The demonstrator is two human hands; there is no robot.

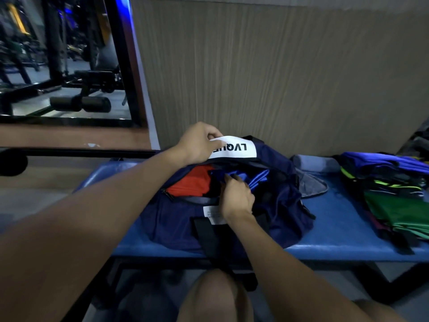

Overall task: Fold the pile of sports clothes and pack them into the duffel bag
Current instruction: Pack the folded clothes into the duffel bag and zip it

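A navy duffel bag (176,219) lies on the blue padded bench (336,219), its top unzipped. My left hand (199,142) pinches the far flap with the white lettered patch (234,147) and holds it up. Inside lie a folded red garment (192,182) and a blue garment (255,178). My right hand (236,196) reaches into the opening, fingers closed on the blue garment's edge. A pile of sports clothes (394,194) in blue, black, neon and green sits on the bench at the right.
A grey cloth (313,170) lies behind the bag's right end. A wood-grain wall (278,77) stands close behind the bench. A mirror (65,61) at the left reflects gym equipment. My knee (216,296) is below the bench's front edge.
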